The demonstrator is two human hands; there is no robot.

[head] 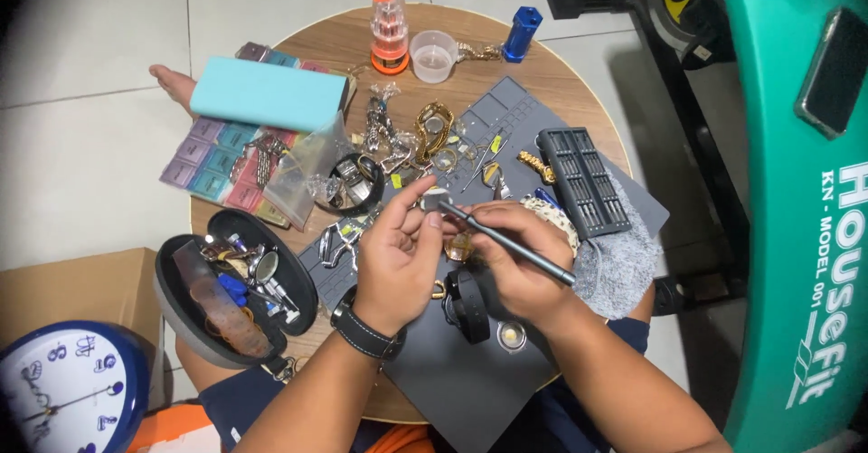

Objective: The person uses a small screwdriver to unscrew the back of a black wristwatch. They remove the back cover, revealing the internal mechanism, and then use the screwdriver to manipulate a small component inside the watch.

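Both hands meet over the grey mat

Head view: the left hand, wrist bent upward, pinches a small watch case at its fingertips above the worktop. The right hand, curled closed, grips a slim screwdriver pen-fashion, its tip touching the case
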